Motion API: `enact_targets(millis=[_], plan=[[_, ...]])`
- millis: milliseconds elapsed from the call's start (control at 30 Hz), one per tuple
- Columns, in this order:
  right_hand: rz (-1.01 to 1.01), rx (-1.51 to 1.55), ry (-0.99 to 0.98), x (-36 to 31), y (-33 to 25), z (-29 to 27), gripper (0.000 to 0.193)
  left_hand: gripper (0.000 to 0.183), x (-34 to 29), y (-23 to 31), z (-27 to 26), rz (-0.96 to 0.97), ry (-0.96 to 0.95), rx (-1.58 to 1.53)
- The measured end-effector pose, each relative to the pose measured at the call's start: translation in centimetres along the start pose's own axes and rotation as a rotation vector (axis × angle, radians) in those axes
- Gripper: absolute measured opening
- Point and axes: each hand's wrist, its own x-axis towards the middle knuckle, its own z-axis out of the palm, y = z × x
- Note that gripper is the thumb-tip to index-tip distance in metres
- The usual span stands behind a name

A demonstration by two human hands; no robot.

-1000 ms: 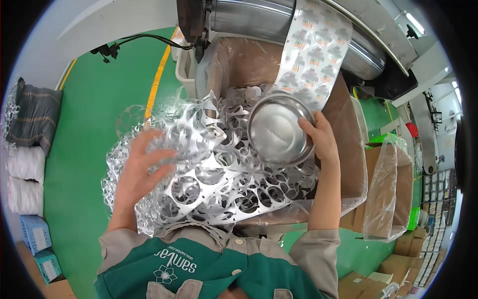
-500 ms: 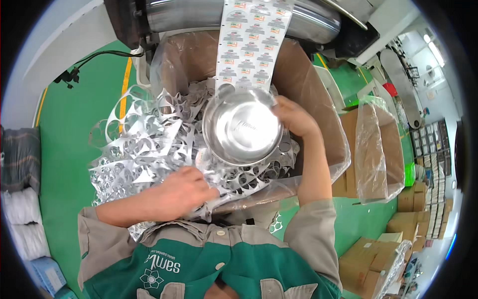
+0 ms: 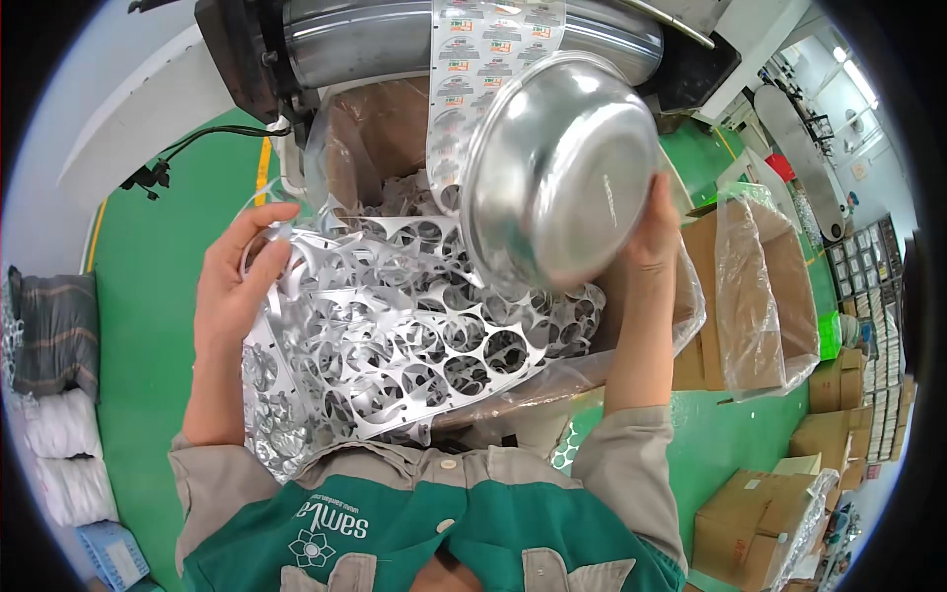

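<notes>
My right hand [image 3: 656, 232] grips a shiny steel bowl [image 3: 582, 178] by its right side. The bowl is tilted, its rounded outside and flat base turned up and to the right, its rim on the left. Most of the fingers are hidden behind it. On the left, my left hand [image 3: 232, 281] has thumb and fingers curled round the edge of a tangled heap of silvery foil scrap [image 3: 395, 326], punched full of round holes. The heap bulges over the near left side of a plastic-lined carton [image 3: 380, 113]. A printed foil web [image 3: 464, 99] hangs down behind the bowl.
A metal roller [image 3: 360, 44] spans the far side above the carton. To the right stands another plastic-lined carton [image 3: 764, 296], with closed cardboard boxes [image 3: 755, 523] nearer. White bundles [image 3: 69, 444] and a dark cloth bundle [image 3: 59, 331] lie at the far left. A black cable [image 3: 197, 138] hangs at upper left.
My right hand has raised the bowl up and to the right and tipped it. My left hand has moved from the front of the scrap to its left edge and taken hold there.
</notes>
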Motion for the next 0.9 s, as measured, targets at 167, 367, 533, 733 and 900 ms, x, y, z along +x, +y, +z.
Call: enact_targets(millis=[167, 367, 533, 733, 900], plan=[[0.644, -1.566, -0.075, 1.1, 7.9, -7.6, 0.056, 0.028, -1.2, 1.7, -4.3, 0.094, 0.506, -0.476], [0.521, -1.884, -0.198, 0.7, 9.6, -12.9, 0.066, 0.023, -2.7, -4.3, -12.6, 0.151, 0.203, 0.912], [0.544, -1.89, -0.237, 0.8, 10.0, -10.5, 0.06, 0.036, 0.1, -1.5, -6.1, 0.258, -0.038, 0.637], [0.284, -1.652, -0.081, 0.4, 6.0, -7.0, 0.04, 0.076, -1.4, -2.8, -1.8, 0.32, -0.289, 0.777], [0.006, -0.445, -0.027, 0.0, 1.2, -1.1, 0.032, 0.05, 1.9, -2.9, -3.3, -0.192, -0.327, 0.035]])
